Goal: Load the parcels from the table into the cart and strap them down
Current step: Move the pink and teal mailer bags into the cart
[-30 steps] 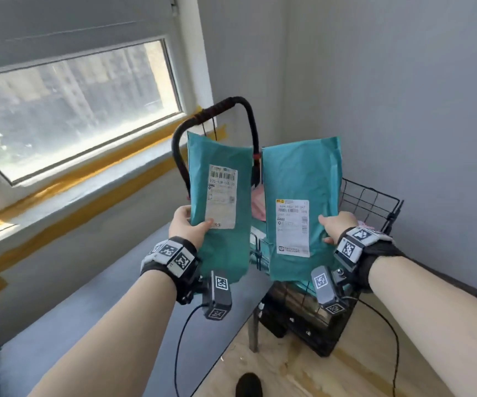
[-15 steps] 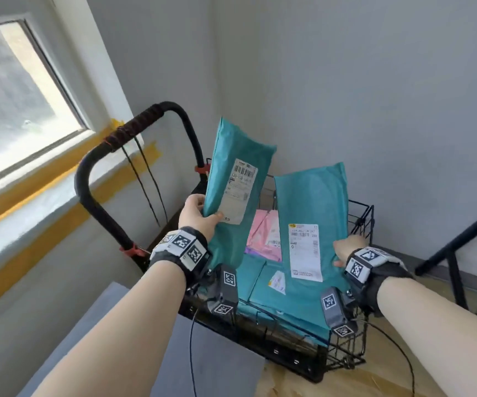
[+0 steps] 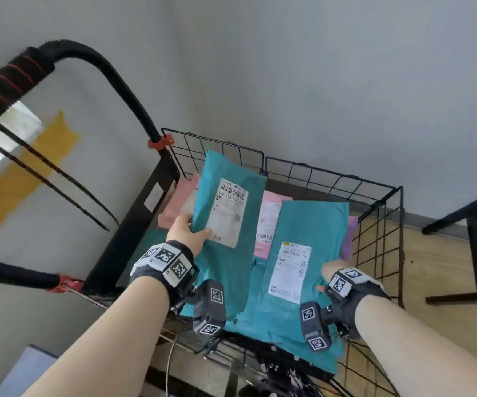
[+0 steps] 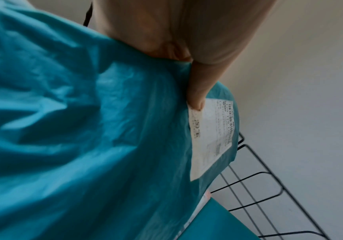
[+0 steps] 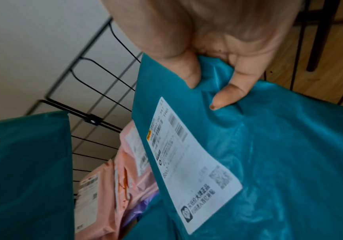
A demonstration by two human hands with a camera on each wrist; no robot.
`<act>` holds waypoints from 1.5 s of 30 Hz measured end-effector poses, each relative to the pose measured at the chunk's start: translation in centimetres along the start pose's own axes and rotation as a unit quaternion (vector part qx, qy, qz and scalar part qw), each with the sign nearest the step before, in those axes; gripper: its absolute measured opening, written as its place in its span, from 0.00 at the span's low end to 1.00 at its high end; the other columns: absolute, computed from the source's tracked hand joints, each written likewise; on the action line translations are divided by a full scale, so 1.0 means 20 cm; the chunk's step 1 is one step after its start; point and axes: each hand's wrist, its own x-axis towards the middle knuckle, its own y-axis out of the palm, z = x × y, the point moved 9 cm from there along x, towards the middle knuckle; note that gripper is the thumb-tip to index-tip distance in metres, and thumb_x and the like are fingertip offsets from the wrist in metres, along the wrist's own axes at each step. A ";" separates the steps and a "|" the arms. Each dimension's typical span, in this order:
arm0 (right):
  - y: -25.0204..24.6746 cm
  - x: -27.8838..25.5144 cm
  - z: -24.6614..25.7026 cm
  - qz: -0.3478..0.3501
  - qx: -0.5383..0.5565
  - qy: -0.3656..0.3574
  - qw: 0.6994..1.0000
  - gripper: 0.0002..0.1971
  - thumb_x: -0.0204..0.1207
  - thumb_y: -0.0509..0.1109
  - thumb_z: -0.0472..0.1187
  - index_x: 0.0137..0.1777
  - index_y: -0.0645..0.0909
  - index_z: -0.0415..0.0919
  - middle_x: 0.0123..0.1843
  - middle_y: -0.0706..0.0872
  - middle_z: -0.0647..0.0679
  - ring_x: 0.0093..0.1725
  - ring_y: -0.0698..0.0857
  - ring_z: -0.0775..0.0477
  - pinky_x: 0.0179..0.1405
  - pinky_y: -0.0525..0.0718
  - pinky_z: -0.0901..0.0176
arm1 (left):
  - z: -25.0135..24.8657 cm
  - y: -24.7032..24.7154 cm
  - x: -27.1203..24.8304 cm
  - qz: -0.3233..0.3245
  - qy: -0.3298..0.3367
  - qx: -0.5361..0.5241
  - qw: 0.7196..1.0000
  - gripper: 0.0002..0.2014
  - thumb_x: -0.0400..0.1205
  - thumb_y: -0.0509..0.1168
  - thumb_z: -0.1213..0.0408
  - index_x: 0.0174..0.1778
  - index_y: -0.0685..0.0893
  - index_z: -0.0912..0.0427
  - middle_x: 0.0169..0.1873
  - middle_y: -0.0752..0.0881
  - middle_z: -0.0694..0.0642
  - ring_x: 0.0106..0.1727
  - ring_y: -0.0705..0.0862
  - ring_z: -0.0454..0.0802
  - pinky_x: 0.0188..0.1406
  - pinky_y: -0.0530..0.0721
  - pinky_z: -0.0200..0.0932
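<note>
Grey wall corner, wire cart (image 3: 374, 202), hands each gripping a teal parcel: left hand (image 3: 185, 232), right hand (image 3: 335, 272), white labels.

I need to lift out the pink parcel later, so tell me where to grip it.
Take the pink parcel by its far top edge, coming from above between the two teal parcels that cover its sides. It is a flat, soft bag, so the fingers should probably pinch the exposed edge rather than wrap around it.

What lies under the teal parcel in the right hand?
Under the right hand's teal parcel: pink parcels, a purple one, more teal. The cart floor is hidden.
</note>
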 end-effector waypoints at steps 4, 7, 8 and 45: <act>0.01 0.11 0.07 -0.118 -0.254 -0.092 0.956 0.31 0.78 0.67 0.41 0.77 0.61 0.32 0.77 0.64 0.32 0.77 0.65 0.34 0.72 0.69 0.48 | 0.07 0.14 0.17 0.024 -0.047 0.030 0.998 0.21 0.80 0.67 0.65 0.68 0.74 0.64 0.62 0.83 0.61 0.60 0.83 0.60 0.54 0.78 0.45; 0.25 0.11 0.14 -0.057 -0.464 -0.232 0.853 0.42 0.76 0.69 0.50 0.83 0.46 0.48 0.84 0.43 0.40 0.82 0.47 0.32 0.79 0.58 0.45 | 0.13 0.22 0.28 0.043 -0.074 0.040 0.996 0.22 0.81 0.67 0.65 0.70 0.73 0.65 0.62 0.83 0.62 0.59 0.83 0.60 0.54 0.78 0.45; 0.33 0.11 0.14 -0.024 -0.507 -0.257 0.822 0.44 0.76 0.69 0.52 0.83 0.43 0.53 0.84 0.38 0.42 0.83 0.42 0.32 0.79 0.56 0.42 | 0.15 0.25 0.32 0.050 -0.080 0.039 0.995 0.22 0.81 0.67 0.65 0.70 0.73 0.65 0.62 0.83 0.62 0.59 0.83 0.60 0.54 0.78 0.44; 0.45 0.07 0.24 0.050 -0.536 -0.266 0.800 0.33 0.77 0.68 0.42 0.80 0.58 0.52 0.80 0.44 0.38 0.78 0.55 0.32 0.63 0.78 0.46 | 0.13 0.56 0.32 0.198 0.013 0.428 0.882 0.24 0.85 0.55 0.62 0.79 0.65 0.48 0.81 0.61 0.52 0.77 0.68 0.58 0.75 0.71 0.52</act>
